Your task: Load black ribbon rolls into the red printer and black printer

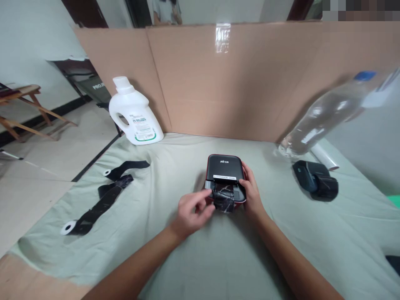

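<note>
A small black printer-like device point(224, 167) with a red base sits in the middle of the cloth-covered table point(218, 258). A crumpled black strip point(224, 199) hangs out of its front slot. My left hand point(193, 210) pinches the left edge of that strip with thumb and fingers. My right hand point(251, 191) is wrapped around the device's right side, steadying it.
A white detergent jug point(134, 113) stands at the back left before a cardboard wall point(218, 79). Black strips with white roll cores point(104, 196) lie on the left. A clear water bottle point(328, 114), a black object point(316, 180) and a white roll point(323, 157) are on the right.
</note>
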{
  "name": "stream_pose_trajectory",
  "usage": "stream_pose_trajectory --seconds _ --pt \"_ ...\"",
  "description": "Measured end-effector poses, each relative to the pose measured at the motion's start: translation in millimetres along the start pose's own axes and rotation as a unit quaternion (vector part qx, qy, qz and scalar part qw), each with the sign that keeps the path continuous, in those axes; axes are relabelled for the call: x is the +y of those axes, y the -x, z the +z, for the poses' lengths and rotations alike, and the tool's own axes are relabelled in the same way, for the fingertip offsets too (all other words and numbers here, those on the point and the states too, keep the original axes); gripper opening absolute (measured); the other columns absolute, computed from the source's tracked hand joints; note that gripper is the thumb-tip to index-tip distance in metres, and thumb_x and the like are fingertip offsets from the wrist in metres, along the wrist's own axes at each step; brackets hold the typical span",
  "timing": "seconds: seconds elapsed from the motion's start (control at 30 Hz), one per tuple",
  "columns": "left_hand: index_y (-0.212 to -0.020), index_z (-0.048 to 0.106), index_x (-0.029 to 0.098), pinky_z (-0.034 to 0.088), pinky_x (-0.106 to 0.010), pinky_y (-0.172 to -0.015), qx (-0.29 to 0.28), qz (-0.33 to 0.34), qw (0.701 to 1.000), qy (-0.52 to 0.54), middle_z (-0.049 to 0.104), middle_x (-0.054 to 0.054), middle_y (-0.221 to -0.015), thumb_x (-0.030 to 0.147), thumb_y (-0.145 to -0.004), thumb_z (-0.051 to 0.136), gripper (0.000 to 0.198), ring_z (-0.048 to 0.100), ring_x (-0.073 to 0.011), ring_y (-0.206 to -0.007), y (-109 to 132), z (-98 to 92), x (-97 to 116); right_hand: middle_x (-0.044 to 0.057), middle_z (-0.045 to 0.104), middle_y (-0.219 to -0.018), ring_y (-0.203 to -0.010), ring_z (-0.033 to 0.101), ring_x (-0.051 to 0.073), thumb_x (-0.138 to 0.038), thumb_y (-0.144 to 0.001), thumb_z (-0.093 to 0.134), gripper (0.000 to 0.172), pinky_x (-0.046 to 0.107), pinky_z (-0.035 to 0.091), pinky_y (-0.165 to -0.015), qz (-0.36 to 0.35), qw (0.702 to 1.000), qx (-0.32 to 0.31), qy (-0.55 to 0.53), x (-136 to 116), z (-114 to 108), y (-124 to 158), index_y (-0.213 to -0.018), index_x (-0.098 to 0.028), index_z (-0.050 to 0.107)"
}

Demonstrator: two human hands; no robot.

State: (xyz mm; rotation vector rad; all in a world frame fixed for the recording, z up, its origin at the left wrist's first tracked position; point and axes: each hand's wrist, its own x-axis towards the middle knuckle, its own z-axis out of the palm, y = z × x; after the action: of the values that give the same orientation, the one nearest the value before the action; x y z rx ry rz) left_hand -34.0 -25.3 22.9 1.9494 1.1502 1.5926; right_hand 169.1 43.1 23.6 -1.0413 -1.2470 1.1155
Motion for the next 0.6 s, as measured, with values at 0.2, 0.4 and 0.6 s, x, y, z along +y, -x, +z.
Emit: stream_pose_trajectory --seconds 0.2,0.4,0.6 --pt "-0.122 0.054 0.018 0.04 -0.022 -0.057 0.02 -0.391 0.898 0.202 0.047 0.007 -0.067 0.039 -0.086 0.067 0.044 0.049 -0.011 -0.058 -42 10.8 0 0.007 0.04 -0.164 -0.151 0.038 0.027 -0.037 -0.089 0.047 0.067 0.047 0.035 -0.123 -0.018 1.0 0.0 0.001 10 3 3 -0.154 -0.026 0.038" --pt "-0.113 0.053 0.021 0.041 -0.021 -0.058 0.059 -0.437 0.865 0.241 0.057 0.005 -0.073 0.033 -0.08 0.062 0.036 0.05 -0.0104 -0.059 -41 22.7 -4 0.008 0.039 -0.164 -0.151 0.039 0.027 -0.033 -0.085 0.046 0.07 0.048 0.037 -0.122 -0.003 1.0 0.003 0.006 7 5 3 -0.154 -0.026 0.036" --pt "-0.111 0.052 0.021 0.039 -0.022 -0.059 0.054 -0.41 0.883 0.225 0.054 0.006 -0.069 0.032 -0.082 0.061 0.033 0.049 -0.0108 -0.059 -40 24.9 -2 0.008 0.043 -0.162 -0.149 0.042 0.028 -0.032 -0.084 0.049 0.068 0.049 0.038 -0.12 -0.006 1.0 0.008 -0.018 10 6 4 -0.151 -0.027 0.041"
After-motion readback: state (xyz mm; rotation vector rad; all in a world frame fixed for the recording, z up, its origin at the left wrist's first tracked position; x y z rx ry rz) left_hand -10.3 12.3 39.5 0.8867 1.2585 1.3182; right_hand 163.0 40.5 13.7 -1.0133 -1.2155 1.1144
